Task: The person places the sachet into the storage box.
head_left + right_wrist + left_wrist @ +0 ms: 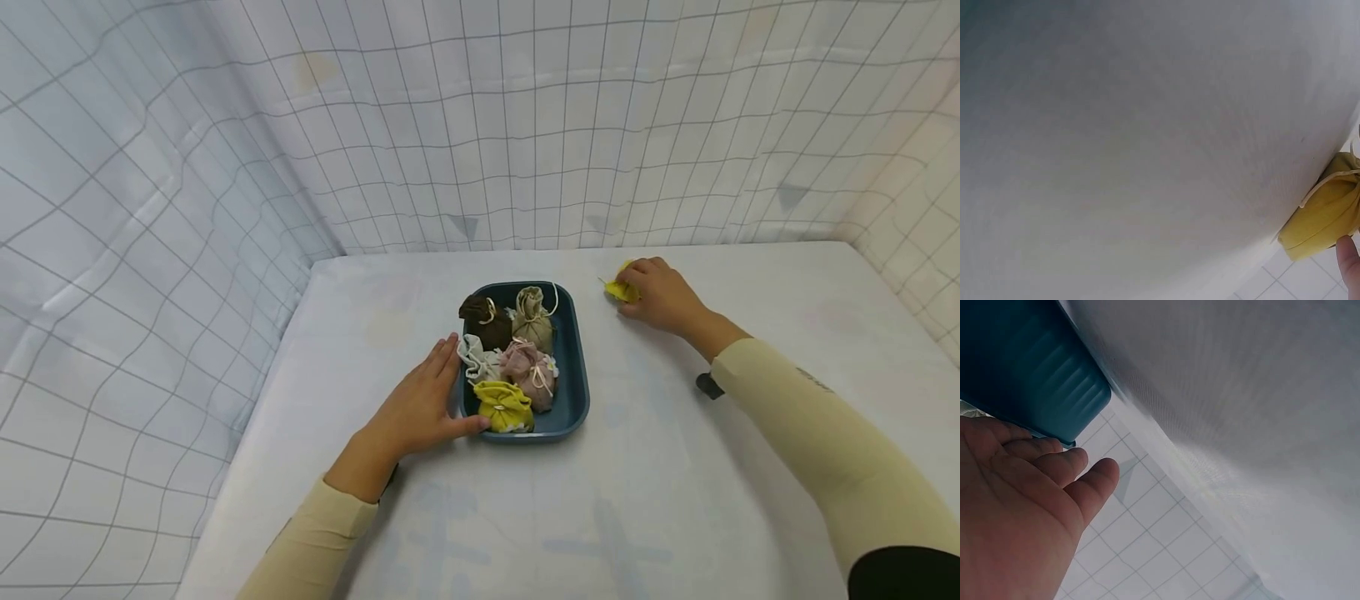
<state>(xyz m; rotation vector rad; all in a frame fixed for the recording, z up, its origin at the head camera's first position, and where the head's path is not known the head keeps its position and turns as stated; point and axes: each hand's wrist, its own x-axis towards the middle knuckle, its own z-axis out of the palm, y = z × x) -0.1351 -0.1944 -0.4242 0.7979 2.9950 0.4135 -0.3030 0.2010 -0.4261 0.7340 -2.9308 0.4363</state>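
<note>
A blue tray (576,367) stands on the white-covered table, its ribbed side wall (1063,375) visible in the left wrist view. Inside it lie small drawstring pouches: dark brown (491,327), beige (532,321), whitish (480,360), pink (531,371) and yellow (504,406). My left hand (423,400) rests along the tray's left side, fingers straight, thumb over the near rim by the yellow pouch. To the right of the tray, my right hand (660,296) grips another yellow pouch (1325,212) at the table. Most of those fingers are outside the right wrist view.
White grid-patterned curtains (525,125) hang behind the table and along both sides. The white tablecloth (540,517) spreads around the tray. A black object (903,573) shows at the lower right corner.
</note>
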